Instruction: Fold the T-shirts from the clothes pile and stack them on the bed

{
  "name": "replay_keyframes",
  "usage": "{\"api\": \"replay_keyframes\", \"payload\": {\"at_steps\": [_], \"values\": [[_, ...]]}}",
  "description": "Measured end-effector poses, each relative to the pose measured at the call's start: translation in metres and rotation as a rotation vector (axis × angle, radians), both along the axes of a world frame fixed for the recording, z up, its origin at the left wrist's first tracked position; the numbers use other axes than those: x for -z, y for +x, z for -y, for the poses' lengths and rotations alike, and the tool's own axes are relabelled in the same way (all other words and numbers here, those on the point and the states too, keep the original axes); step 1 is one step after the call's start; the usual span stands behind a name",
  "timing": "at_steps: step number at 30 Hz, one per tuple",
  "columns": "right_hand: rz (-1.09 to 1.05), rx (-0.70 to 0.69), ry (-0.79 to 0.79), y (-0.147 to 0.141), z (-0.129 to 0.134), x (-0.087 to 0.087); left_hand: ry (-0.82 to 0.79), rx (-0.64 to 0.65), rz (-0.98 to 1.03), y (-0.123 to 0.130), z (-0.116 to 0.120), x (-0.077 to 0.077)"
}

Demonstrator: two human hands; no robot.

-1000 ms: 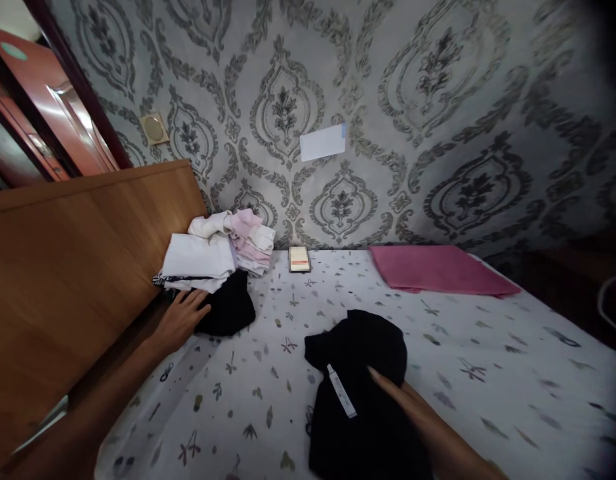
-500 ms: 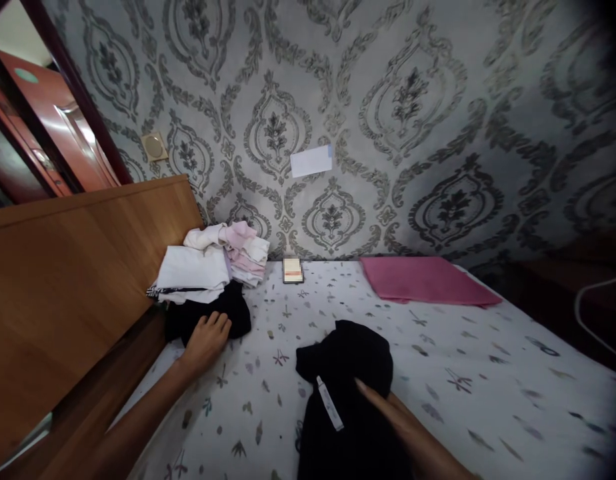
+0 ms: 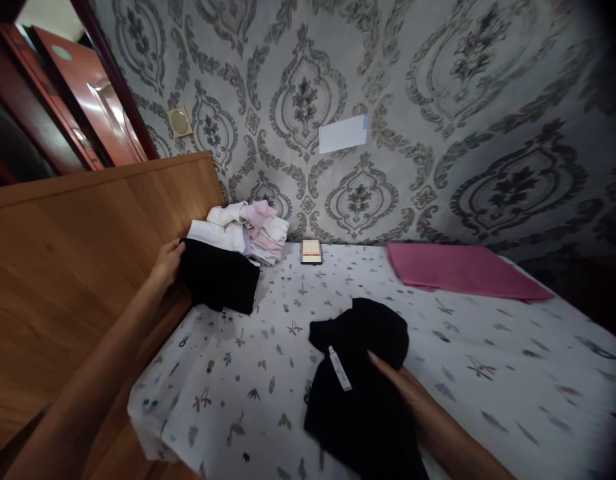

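At the left, my left hand (image 3: 169,259) pinches the corner of a folded black garment (image 3: 221,277), which lies against white clothes (image 3: 215,235) and crumpled pink-and-white clothes (image 3: 265,230). My right hand (image 3: 392,373) grips the side of a second black garment (image 3: 358,407), its thumb on top and the other fingers hidden beneath the cloth. On that garment rests a slim white tube (image 3: 340,369) with its narrow end pointing away from me. Both black garments are on a bed with a patterned white sheet (image 3: 268,360).
A wooden headboard (image 3: 103,220) closes off the left side. Near the patterned wall (image 3: 308,100) stands a small device with a lit screen (image 3: 311,252). A folded pink cloth (image 3: 463,268) lies at the back right. A white paper (image 3: 343,133) is on the wall.
My left hand has gone from lying on the left black garment to holding its outer corner, and that garment now covers part of the white clothes. The view has shifted left.
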State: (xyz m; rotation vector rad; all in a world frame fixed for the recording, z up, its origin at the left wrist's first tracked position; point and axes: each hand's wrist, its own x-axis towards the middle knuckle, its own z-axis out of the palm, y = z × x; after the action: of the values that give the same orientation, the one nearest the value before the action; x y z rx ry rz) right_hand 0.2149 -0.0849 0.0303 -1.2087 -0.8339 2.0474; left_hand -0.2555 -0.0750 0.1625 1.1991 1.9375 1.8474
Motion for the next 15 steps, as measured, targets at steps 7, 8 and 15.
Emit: {"api": "replay_keyframes", "payload": {"at_steps": [7, 8, 15], "values": [[-0.001, -0.017, 0.046, 0.000, 0.000, 0.002, -0.318, 0.468, -0.500, 0.041, 0.017, 0.023], [-0.002, -0.018, 0.046, 0.000, -0.001, 0.004, -0.439, 0.607, -0.610, 0.052, 0.023, 0.033], [0.022, -0.024, 0.061, 0.001, -0.002, 0.014, -0.785, 0.734, -1.003, 0.132, 0.046, 0.108]]}}
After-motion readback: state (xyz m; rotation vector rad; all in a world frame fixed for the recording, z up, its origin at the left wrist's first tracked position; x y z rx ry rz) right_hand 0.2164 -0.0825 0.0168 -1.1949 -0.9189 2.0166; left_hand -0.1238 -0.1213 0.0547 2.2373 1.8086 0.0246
